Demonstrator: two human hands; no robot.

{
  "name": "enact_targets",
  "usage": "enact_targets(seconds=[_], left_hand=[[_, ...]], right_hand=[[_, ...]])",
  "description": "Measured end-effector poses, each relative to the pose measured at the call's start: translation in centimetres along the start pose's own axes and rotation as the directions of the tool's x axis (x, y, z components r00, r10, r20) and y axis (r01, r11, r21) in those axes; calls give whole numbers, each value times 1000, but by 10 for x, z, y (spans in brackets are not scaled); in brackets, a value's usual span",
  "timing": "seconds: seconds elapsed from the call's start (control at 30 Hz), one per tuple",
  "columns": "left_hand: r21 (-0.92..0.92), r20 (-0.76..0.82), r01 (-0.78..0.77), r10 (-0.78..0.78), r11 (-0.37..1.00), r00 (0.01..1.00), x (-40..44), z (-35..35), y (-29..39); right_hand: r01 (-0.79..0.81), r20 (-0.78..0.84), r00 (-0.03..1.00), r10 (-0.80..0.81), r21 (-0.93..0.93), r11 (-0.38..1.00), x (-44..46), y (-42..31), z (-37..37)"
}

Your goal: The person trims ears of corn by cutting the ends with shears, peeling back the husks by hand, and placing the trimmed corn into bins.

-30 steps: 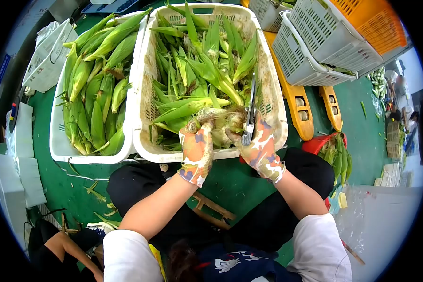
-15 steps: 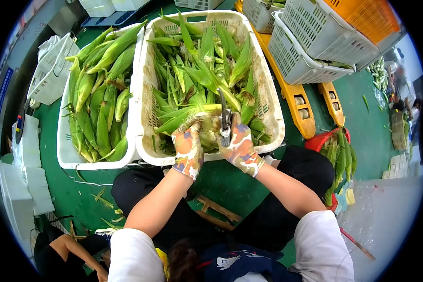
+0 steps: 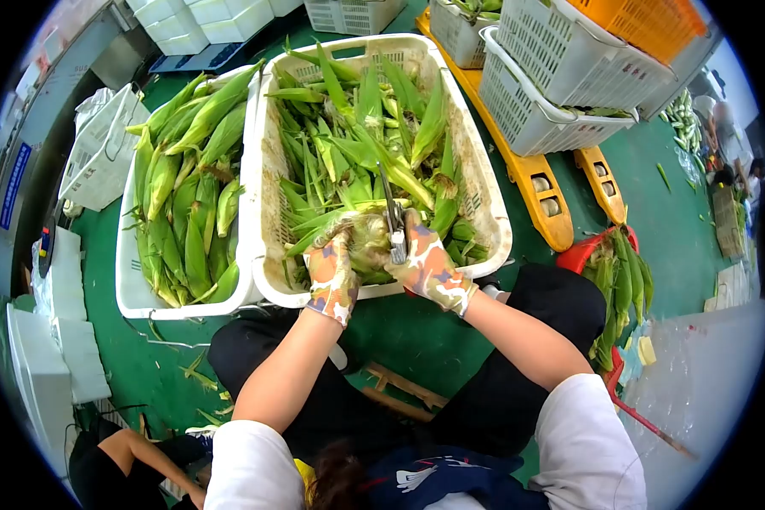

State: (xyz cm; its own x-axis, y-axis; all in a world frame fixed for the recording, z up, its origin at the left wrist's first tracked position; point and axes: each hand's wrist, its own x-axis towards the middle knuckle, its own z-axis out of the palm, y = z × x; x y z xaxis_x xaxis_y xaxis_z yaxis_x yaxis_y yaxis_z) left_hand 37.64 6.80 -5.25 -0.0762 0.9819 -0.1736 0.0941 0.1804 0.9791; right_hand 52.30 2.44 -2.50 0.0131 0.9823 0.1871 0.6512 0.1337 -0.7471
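Note:
Over the near edge of the large crate (image 3: pixel 500 242), my left hand (image 3: pixel 331 270), in a camouflage-pattern glove, is closed on an ear of corn (image 3: pixel 370 235) with pale tangled silk. Beside it, my right hand (image 3: pixel 432 265), gloved alike, grips a hand tool (image 3: pixel 397 241) with a long dark, slightly curved piece pointing away from me and a silver metal part. Its exact kind is hard to make out. The tool is close to the ear's right side; whether they touch is unclear. Green corn and loose husks (image 3: pixel 357 157) fill the crate beneath both hands.
A second white crate (image 3: pixel 127 280) of unhusked corn (image 3: pixel 191 200) stands at left. To the right are a yellow pallet jack (image 3: pixel 546 204), stacked crates (image 3: pixel 561 93) and a red container (image 3: pixel 580 253) with corn. Another person's arm (image 3: pixel 144 459) shows at lower left.
The view has shifted slightly. My right hand and the tool have turned a little, and the silky end of the ear shows more plainly between my hands. Both hands keep their grip.

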Motion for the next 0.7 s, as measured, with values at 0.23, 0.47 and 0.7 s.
enact_targets(seconds=[0.23,0.47,0.7], left_hand=[[-25,4,-5,5,1000,1000,6,-2,-21],[-293,58,124,-112,948,992,-2,2,7],[-453,-74,158,-213,877,974,12,7,-10]], right_hand=[[-32,-32,999,29,-71,997,-2,16,16],[39,8,999,-38,-102,994,3,28,37],[-140,-20,990,140,-30,990,18,49,58]])
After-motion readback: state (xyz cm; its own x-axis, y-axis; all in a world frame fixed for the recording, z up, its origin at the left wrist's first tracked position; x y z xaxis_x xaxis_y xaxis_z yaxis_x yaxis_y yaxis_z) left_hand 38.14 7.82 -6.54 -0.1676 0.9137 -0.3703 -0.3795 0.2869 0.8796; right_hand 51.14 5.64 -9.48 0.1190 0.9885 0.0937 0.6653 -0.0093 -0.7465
